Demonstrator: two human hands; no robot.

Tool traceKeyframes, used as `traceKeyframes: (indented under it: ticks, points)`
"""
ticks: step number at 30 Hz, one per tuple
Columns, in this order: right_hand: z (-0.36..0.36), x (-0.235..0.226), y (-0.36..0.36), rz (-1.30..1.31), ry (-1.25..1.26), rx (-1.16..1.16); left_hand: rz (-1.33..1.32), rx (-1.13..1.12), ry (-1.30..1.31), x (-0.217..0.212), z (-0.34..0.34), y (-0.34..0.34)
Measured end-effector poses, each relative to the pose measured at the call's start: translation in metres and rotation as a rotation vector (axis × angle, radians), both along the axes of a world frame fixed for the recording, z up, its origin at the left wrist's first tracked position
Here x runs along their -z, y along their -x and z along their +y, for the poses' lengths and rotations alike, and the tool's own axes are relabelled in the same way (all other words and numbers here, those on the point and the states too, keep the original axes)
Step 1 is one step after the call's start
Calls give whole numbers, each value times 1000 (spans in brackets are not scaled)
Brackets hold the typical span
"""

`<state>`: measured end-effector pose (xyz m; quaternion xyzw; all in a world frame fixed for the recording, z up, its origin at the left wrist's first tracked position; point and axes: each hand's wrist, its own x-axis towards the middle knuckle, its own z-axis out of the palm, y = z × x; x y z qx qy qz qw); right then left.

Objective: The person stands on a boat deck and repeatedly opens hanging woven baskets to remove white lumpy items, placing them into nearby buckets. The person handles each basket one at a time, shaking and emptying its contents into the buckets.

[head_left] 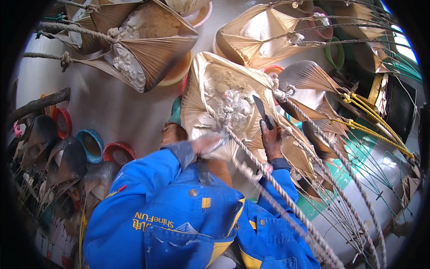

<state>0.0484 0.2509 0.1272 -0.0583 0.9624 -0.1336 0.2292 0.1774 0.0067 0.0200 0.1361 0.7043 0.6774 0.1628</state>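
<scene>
A tan cloth sling [199, 78] hangs by its knotted corners in front of me, with crumbly off-white paste [224, 83] inside. Pale, shiny lumps of the same paste lie around a rope knot at its middle. My right hand [270, 140] is wrapped around the black handle of a knife [259, 107], whose dark blade points up and left over the sling's right side. At the sling's near edge is my left hand [208, 144], blurred by motion; whether its fingers grip the cloth cannot be made out.
Thick twisted ropes [286, 197] run from the sling down past my right arm. More slings of paste [152, 49] hang at the back left and back right. Red and blue basins [89, 145] stand at left by a wooden pole [40, 105]. Yellow ropes [380, 116] stretch at right.
</scene>
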Motion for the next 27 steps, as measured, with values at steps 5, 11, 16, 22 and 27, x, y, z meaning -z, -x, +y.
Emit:
traceKeyframes:
  ticks: [5, 11, 16, 22, 27]
  points:
    - [-11, 6, 6, 115, 75, 58, -634, 146, -641, 12, -28, -13]
    - [-25, 20, 21, 317, 288, 36, 165, -156, 235, -42, -26, -37]
    - [-28, -1, 25, -2, 393, 123, -49, -513, 111, -144, -99, -14]
    - [19, -47, -71, -33, 446, 545, -117, 111, 591, -155, -89, 50]
    - [12, -112, -199, -497, 299, 611, -92, 94, 516, -132, -73, 0]
